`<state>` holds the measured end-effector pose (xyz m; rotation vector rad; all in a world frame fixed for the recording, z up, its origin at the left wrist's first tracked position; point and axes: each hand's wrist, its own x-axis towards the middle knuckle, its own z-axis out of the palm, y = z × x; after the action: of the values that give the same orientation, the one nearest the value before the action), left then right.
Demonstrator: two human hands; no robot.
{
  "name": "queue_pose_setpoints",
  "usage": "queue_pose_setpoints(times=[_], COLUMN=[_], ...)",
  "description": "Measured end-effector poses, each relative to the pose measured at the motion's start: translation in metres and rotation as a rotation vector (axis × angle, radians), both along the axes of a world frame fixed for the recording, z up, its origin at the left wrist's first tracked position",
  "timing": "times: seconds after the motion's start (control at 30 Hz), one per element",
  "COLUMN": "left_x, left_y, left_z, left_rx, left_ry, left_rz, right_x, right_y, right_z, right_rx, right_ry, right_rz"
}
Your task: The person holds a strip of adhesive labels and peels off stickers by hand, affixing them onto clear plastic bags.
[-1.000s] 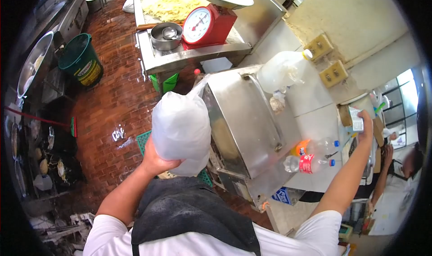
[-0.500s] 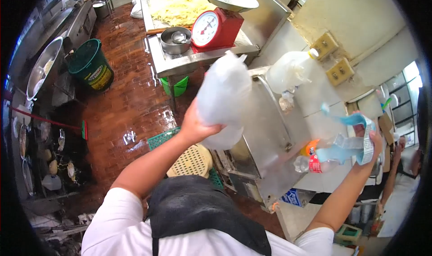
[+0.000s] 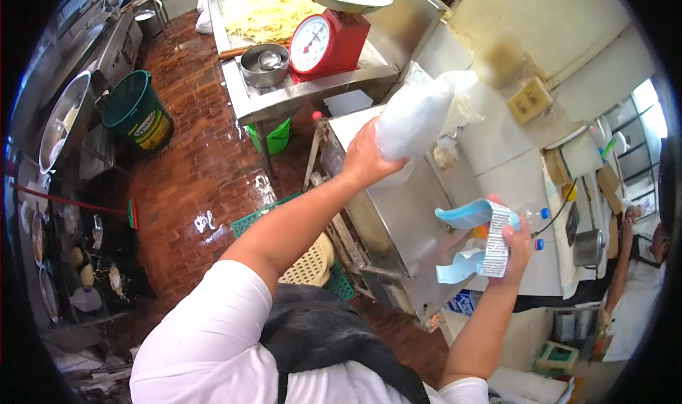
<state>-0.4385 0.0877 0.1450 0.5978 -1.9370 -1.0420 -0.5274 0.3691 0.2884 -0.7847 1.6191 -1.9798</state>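
My left hand (image 3: 371, 155) is closed around the lower end of a bundle of translucent white plastic bags (image 3: 415, 116), raised above a stainless steel counter. Lower and to the right, my right hand (image 3: 517, 248) grips a light blue plastic wrapper (image 3: 495, 244) with a white printed band. The wrapper's loose ends curl out to the left. Plastic bottles with blue caps (image 3: 544, 213) stand behind my right hand, partly covered by it.
A red dial scale (image 3: 334, 43) with a metal pan and a steel pot (image 3: 264, 67) stand on a table (image 3: 312, 91) beside shredded yellow food (image 3: 266, 10). A green bucket (image 3: 138, 109) is on the wet brick floor. Another person (image 3: 632, 290) is at the far right.
My left hand has carried the bag bundle to the right and up. My right hand has come left with the wrapper, so my hands are closer together. The view has shifted slightly.
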Motion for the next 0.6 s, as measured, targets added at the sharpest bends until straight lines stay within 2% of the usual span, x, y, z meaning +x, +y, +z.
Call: queue_pose_setpoints(times=[0.03,0.13,0.23,0.3,0.37,0.43,0.5,0.53,0.6], left_x=[0.0,0.017,0.072,0.1,0.138,0.162,0.178,0.182,0.186], left_y=[0.0,0.007,0.02,0.044,0.056,0.066,0.075,0.077,0.073], left_z=[-0.003,-0.003,0.022,0.0,0.013,-0.003,0.001,0.005,0.011], left_rx=[-0.006,-0.285,-0.236,0.353,1.111,1.354,1.236,1.358,1.203], left_ry=[-0.011,-0.108,0.065,0.239,0.017,0.059,0.053,0.199,0.158], left_rz=[-0.013,0.213,0.123,-0.223,-0.566,-0.733,-0.754,-0.768,-0.661], right_x=[0.008,0.029,0.064,0.084,0.096,0.11,0.119,0.122,0.13], right_y=[-0.004,-0.02,-0.04,-0.05,-0.06,-0.074,-0.084,-0.088,-0.092], right_z=[-0.004,-0.02,-0.028,-0.039,-0.059,-0.064,-0.067,-0.071,-0.082], right_rx=[-0.009,-0.055,0.139,0.221,0.257,0.246,0.235,0.252,0.246], right_ry=[-0.002,0.034,0.148,0.242,0.424,0.589,0.659,0.744,0.859], right_rz=[-0.006,-0.014,-0.034,0.032,0.036,0.043,0.117,0.16,0.233])
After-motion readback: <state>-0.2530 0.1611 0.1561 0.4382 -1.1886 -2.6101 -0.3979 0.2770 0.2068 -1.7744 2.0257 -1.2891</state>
